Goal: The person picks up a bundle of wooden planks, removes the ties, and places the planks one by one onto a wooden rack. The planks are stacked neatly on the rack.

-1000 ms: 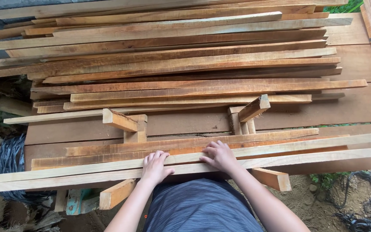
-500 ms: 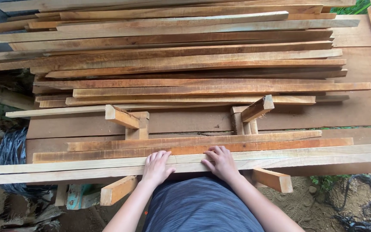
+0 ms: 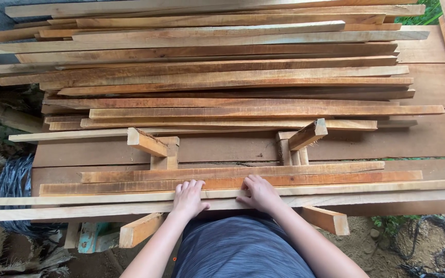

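1. My left hand [image 3: 187, 198] lies flat and open, palm down, on the two pale slats [image 3: 104, 205] nearest my body; the fingers reach just over the far one.

2. My right hand [image 3: 260, 194] sits just beside it to the right, also open and gripping nothing, fingers spread over the same pale slats and touching the near edge of the reddish slat [image 3: 336, 179] beyond.

3. These long thin slats run left to right across the near edge of the bench [image 3: 439, 139], resting on short wooden blocks [image 3: 148, 142] that stick up at an angle on the left and right.

4. Farther away the big stack of slats [image 3: 222, 67] covers most of the bench, well apart from my hands.

5. To do this well, I judge it best to keep both palms pressing evenly, so the slats stay flush against each other (they are long and will likely flex or pivot if pushed from one spot).

6. My hands are close together near the middle; spreading them wider would probably give better control of the ends, which overhang on the left.

7. I would watch for splinters on the rough edges, and keep my fingertips on top of the slats, never in the gaps between them.

8. A black sheet [image 3: 11, 180] lies low on the left.
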